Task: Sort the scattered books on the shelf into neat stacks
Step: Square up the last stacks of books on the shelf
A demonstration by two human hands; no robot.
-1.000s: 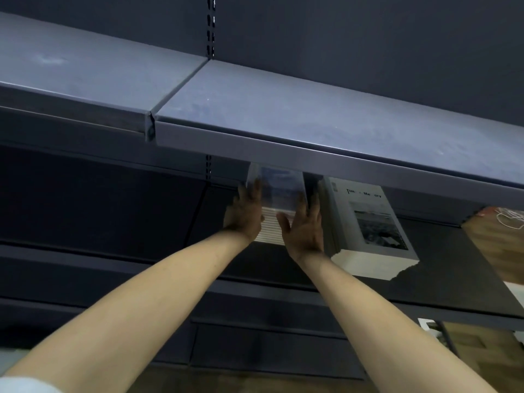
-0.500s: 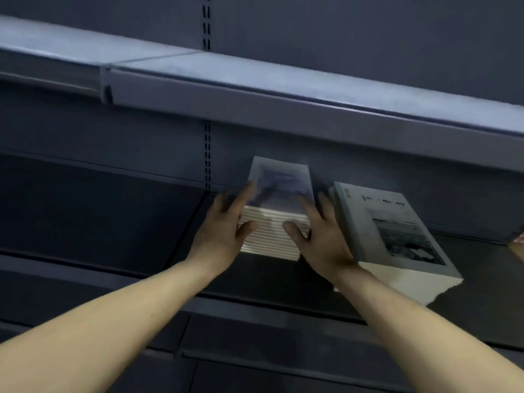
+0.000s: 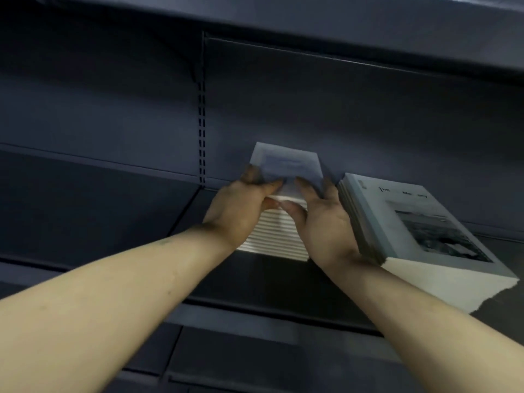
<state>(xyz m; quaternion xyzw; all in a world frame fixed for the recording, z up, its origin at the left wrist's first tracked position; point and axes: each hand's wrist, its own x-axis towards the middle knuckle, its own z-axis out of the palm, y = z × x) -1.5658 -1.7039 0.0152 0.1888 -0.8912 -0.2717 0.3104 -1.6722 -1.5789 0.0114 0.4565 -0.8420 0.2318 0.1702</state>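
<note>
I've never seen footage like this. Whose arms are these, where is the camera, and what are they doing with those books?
There is no machine here: these are a person's two bare arms, filmed by a wide-angle camera worn on the head, looking forward and down. That is why you see the arms from behind.

On the dark shelf stand two stacks of books. The left hand and the right hand are on either side of the smaller stack, whose white page edges face you. Their fingers curl over its top book, seemingly squaring it with the rest; the picture is blurred there.

Right beside it sits the larger stack, topped by a grey cover with a photograph. No hand holds it.
</note>
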